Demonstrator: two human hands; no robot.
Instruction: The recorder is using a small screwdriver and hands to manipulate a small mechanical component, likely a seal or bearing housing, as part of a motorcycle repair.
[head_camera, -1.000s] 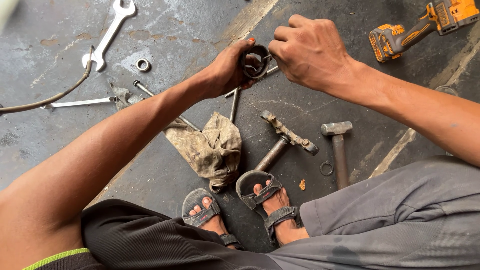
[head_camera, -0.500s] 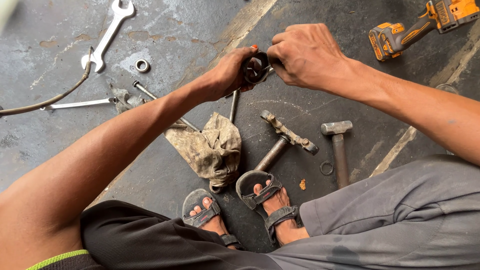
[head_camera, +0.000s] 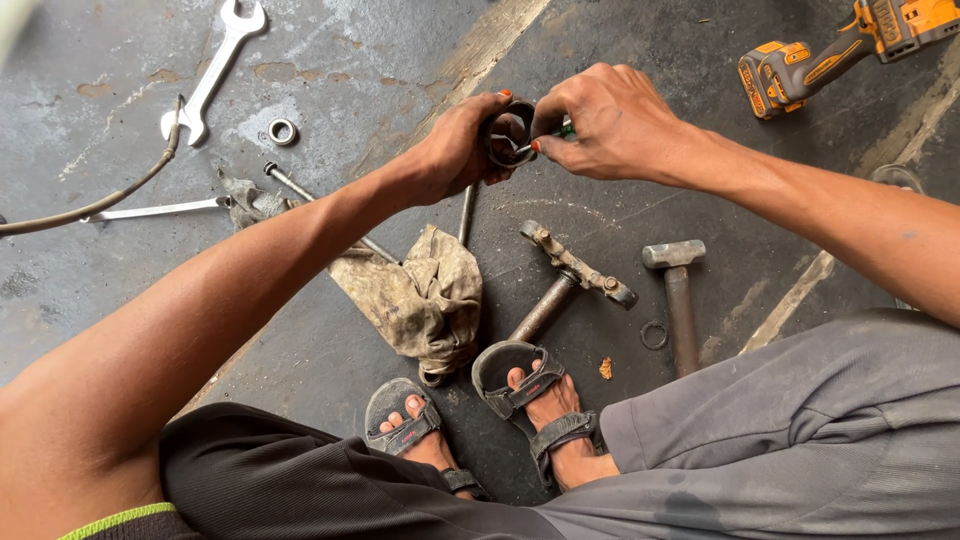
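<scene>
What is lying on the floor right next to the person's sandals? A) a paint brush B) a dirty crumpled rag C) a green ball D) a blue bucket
B: a dirty crumpled rag lies on the grey floor just above the sandals, below the left hand and right hand that hold a metal ring.

Left hand (head_camera: 455, 150) grips a dark metal ring (head_camera: 510, 135); right hand (head_camera: 610, 125) pokes a small tool into it, above a dirty rag (head_camera: 420, 295), hammer (head_camera: 675, 290) and wrench (head_camera: 212, 70) on the floor (head_camera: 380, 60).
</scene>
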